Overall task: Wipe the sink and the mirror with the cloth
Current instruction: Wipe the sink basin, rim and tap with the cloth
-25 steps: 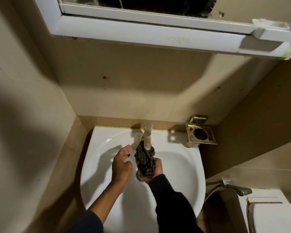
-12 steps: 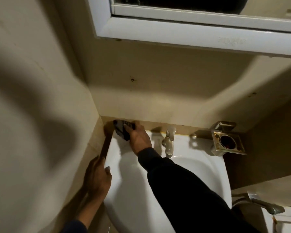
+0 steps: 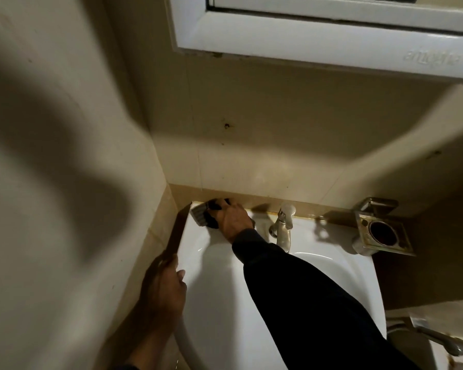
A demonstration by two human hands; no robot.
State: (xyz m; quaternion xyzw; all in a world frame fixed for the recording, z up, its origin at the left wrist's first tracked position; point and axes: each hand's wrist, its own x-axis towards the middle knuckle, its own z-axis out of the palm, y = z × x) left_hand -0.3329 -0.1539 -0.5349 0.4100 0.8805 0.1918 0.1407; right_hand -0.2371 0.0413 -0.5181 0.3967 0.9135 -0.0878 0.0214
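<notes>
The cloth (image 3: 206,215) is pressed by the closed right hand (image 3: 231,218) into the sink (image 3: 329,265) rim's back-left corner, apparently bunched, so grime beside the tap (image 3: 284,227) may be missed

Glossy white ceramic sink (image 3: 219,284) — brushed metal tap (image 3: 284,228), woven cloth (image 3: 202,215).

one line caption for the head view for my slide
Right hand presses the cloth on the sink back left corner, left hand on its left rim.
</notes>
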